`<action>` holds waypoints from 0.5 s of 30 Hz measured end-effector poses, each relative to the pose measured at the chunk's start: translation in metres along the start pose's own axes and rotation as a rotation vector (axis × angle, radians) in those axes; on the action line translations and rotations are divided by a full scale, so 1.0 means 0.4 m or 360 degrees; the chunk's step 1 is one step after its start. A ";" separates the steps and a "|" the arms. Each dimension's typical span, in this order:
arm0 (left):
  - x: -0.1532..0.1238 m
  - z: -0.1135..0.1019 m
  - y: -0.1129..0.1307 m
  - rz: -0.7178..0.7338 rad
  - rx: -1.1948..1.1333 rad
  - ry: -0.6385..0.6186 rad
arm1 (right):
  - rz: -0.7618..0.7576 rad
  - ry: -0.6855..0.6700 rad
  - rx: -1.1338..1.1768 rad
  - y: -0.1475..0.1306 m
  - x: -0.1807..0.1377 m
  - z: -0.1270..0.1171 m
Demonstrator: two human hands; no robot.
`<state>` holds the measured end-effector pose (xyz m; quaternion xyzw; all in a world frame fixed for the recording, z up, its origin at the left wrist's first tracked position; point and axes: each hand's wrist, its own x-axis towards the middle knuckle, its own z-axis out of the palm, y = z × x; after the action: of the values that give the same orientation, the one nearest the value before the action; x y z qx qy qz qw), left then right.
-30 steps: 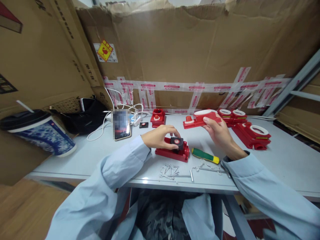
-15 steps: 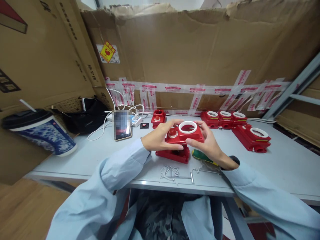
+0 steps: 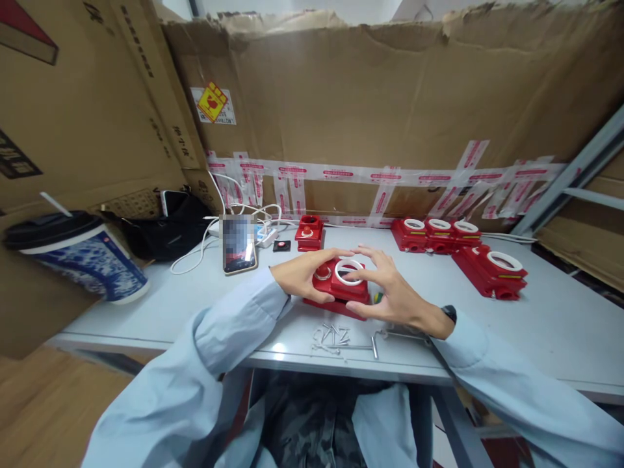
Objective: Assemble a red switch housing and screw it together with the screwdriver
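Gripping the red box [image 3: 341, 289] from both sides, my left hand [image 3: 305, 276] curls around its near-left end and my right hand [image 3: 390, 292] wraps its right end, fingers spread. It sits on the table [image 3: 536, 325], just behind the loose screws [image 3: 331, 335], with the phone [image 3: 238, 244] off to its left.

Long pale blue fabric sleeves [image 3: 214, 338] cover both arms to the wrists; a black band, perhaps a watch [image 3: 449, 314], circles the right wrist
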<state>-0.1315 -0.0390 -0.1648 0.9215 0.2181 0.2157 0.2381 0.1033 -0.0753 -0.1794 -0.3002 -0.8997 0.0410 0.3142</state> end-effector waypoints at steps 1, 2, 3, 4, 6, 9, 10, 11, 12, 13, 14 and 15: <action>0.000 0.002 -0.003 -0.0003 -0.0010 -0.0018 | 0.0009 -0.0008 0.0000 0.001 0.000 0.002; 0.000 0.004 -0.004 -0.0010 -0.0018 -0.0035 | 0.0022 -0.0017 0.0008 0.002 0.000 0.002; 0.000 0.005 -0.006 -0.0019 -0.0023 -0.0051 | 0.0037 -0.0026 0.0022 0.002 0.000 0.002; 0.001 0.006 -0.007 -0.0032 -0.0025 -0.0067 | 0.0054 -0.0037 0.0036 0.002 0.000 0.002; 0.001 0.008 -0.010 -0.0052 -0.0026 -0.0087 | 0.0087 -0.0064 0.0073 0.000 0.000 0.000; 0.001 0.013 -0.018 -0.0060 -0.0024 -0.0098 | 0.0120 -0.0088 0.0144 -0.002 0.000 -0.002; 0.001 0.014 -0.021 -0.0060 -0.0027 -0.0101 | 0.0125 -0.0089 0.0164 -0.002 0.000 -0.001; 0.001 0.015 -0.023 -0.0060 -0.0034 -0.0105 | 0.0126 -0.0090 0.0180 -0.001 0.000 -0.001; 0.000 0.016 -0.025 -0.0062 -0.0043 -0.0108 | 0.0126 -0.0090 0.0191 -0.001 0.000 -0.001; 0.000 0.015 -0.026 -0.0066 -0.0055 -0.0114 | 0.0129 -0.0095 0.0199 0.000 -0.001 0.000; 0.000 0.015 -0.026 -0.0071 -0.0066 -0.0122 | 0.0134 -0.0104 0.0210 0.000 -0.001 0.000; 0.000 0.014 -0.026 -0.0077 -0.0078 -0.0133 | 0.0141 -0.0118 0.0223 0.000 -0.001 0.000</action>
<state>-0.1318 -0.0327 -0.1747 0.9180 0.2249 0.1766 0.2747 0.1037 -0.0754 -0.1794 -0.3152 -0.8915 0.1288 0.2988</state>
